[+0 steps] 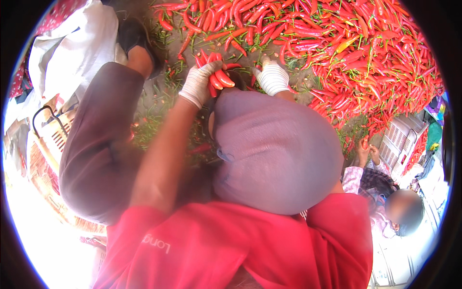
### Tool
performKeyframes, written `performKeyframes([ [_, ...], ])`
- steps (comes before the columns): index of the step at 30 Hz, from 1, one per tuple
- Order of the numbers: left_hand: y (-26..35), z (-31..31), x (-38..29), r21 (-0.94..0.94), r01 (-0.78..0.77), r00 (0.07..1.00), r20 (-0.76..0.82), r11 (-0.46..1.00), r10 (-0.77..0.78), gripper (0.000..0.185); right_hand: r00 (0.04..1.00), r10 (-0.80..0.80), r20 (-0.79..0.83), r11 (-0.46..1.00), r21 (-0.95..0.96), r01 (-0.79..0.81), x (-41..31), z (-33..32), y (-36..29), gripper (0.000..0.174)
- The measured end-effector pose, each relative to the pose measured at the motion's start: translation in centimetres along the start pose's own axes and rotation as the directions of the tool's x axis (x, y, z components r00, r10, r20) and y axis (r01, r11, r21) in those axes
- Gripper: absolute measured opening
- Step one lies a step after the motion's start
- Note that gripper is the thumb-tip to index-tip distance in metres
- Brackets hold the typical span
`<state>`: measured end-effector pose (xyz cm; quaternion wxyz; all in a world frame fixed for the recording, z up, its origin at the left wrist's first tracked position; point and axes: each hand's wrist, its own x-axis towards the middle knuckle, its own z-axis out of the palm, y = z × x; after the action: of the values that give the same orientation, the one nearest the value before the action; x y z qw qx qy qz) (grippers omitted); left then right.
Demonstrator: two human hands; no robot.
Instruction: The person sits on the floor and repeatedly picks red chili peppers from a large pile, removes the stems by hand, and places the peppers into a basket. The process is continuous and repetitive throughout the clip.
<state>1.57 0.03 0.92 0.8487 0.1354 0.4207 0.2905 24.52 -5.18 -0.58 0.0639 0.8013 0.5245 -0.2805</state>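
Observation:
My left hand (203, 77), in a white striped glove with bare-looking fingertips, grips a small bunch of red chili peppers (224, 78). Their tips point out on both sides of the fist. Beyond my bent right knee, my right hand (272, 76) wears a similar glove and hovers low over or touches the ground; which one I cannot tell. Its thumb stands apart from the fingers, and I see nothing held between them. A large heap of red chili peppers (346, 54), many with green stems, spreads ahead and to the right of that hand.
Green stems and bits (155, 126) litter the ground between my legs. On the right, another person's hands (368, 150) hold a red chili beside a white plastic crate (402, 141). A pale crate with a dark handle (59, 126) and white sacks (75, 47) lie to the left.

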Motion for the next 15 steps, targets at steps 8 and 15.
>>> performKeyframes([
  [8, -0.2, 1.3, -0.6, 0.098, -0.022, 0.997, -0.066, 0.995, 0.029, 0.026, 0.963, -0.108, -0.248, 0.889, 0.410, 0.205, -0.4, -2.3, -3.8, 0.037],
  [15, 1.4, 3.1, -2.3, 0.305, -0.094, 0.996, 0.023, 0.948, 0.092, 0.031, 0.989, -0.105, -0.099, 0.479, 0.867, 0.138, -1.5, -4.5, -8.0, 0.024],
])
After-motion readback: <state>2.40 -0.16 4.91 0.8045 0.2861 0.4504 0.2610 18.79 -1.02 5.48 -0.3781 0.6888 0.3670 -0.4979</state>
